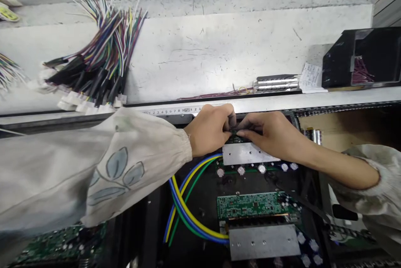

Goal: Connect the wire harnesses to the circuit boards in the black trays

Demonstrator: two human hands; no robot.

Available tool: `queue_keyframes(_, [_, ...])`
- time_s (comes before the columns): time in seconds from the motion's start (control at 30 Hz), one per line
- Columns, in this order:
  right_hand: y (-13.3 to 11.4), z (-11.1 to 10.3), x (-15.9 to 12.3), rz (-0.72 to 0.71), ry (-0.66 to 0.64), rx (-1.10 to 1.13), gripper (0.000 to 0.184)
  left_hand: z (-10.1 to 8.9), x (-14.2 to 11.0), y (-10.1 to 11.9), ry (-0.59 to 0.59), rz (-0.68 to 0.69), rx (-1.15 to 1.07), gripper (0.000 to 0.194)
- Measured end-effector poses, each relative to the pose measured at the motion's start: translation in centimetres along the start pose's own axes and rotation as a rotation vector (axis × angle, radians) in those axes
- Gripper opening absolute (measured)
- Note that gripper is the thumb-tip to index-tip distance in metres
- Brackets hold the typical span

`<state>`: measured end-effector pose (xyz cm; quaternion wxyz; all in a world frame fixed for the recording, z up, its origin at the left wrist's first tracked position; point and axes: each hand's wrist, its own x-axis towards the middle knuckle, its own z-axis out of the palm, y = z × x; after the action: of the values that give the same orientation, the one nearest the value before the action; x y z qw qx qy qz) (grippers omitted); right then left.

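My left hand [213, 128] and my right hand [269, 134] meet over the far end of a circuit board. The fingers of both are pinched together at a small dark spot, and what lies between them is too small and hidden to name. Just below my fingertips sits a silver metal plate [241, 154] with small holes, and round capacitors [241, 170] line its near edge. Blue, yellow and green wires [184, 203] curve from this board to a second one. Nearer to me are a green circuit board [253, 204] and another silver plate [265, 242].
A pile of multicoloured wire harnesses [103, 54] with white connectors lies on the white shelf [203, 46] at back left. A ruler strip [166, 111] runs along the shelf edge. At right stand a black bin [340, 57] holding thin purple wires and a silver bar [275, 84].
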<state>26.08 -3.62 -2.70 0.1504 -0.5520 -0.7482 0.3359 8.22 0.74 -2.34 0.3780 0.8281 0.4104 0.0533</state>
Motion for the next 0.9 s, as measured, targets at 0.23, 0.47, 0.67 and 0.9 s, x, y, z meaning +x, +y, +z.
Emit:
queue_keyframes(0.23, [-0.1,0.0,-0.1,0.013,-0.011,0.043,0.007,0.2,0.2,-0.3,0.001,0.063,0.076,0.015])
queue_keyframes(0.47, [0.1,0.2,-0.3,0.042,-0.015,0.146,0.010,-1.3,0.5,0.7,-0.261,0.287,0.421,0.029])
queue_keyframes(0.67, [-0.1,0.2,-0.1,0.114,-0.037,0.129,0.011,-5.8,5.7,-0.4,-0.039,0.056,0.520,0.023])
queue_keyframes(0.9, [-0.2,-0.1,-0.1,0.100,-0.063,0.129,0.010,-5.3,10.5,-2.6,-0.181,-0.157,0.552,0.019])
